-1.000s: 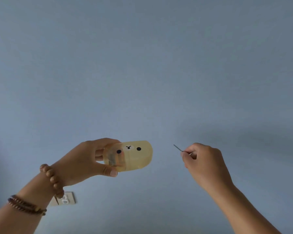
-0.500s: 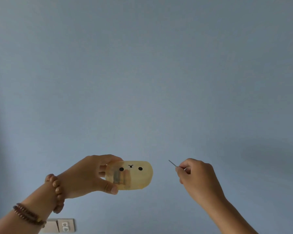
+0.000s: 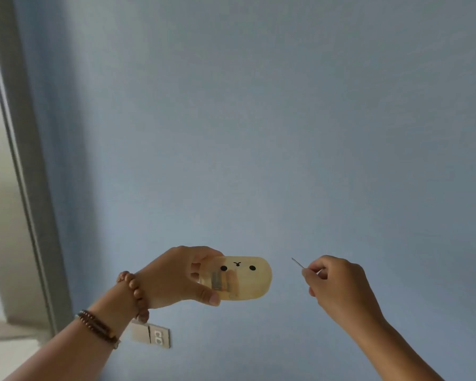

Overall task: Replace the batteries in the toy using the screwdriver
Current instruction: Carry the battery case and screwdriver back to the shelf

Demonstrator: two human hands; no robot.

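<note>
- Left hand [image 3: 173, 276] raised in front of a blue wall [image 3: 286, 119], closed around one end of the toy [image 3: 242, 279]: thumb under the lower edge, fingers curled over the top and behind.
- Toy: a pale yellow, see-through, pill-shaped thing lying roughly level, its face of two black dots and a small mark turned toward the camera.
- Dim grey and orange shapes visible through the shell near the gripped end, likely the battery housing; too blurred to tell whether batteries sit inside.
- Right hand [image 3: 338, 290] well apart from the toy, closed in a loose fist, pinching the screwdriver [image 3: 298, 262] between thumb and forefinger.
- Only the thin metal shaft showing, poking up and toward the toy; handle hidden inside the fist.
- Tip not touching the toy, clear air between them.
- No cover, screw or loose battery anywhere in view; no table or work surface either.
- Judged progress: early, or between steps. Tool and toy both in hand, but nothing visibly opened.
- Back of the toy, where a cover would probably sit, turned away, so cannot tell whether any screw is already out.
- Probably left: turning the toy to expose the cover, bringing the tip to the screw, opening, swapping batteries, closing again.
- Beaded bracelets [image 3: 132, 290] on the left wrist; a wall switch [image 3: 151, 335] lower down; a door frame [image 3: 25, 160] at the left edge.
</note>
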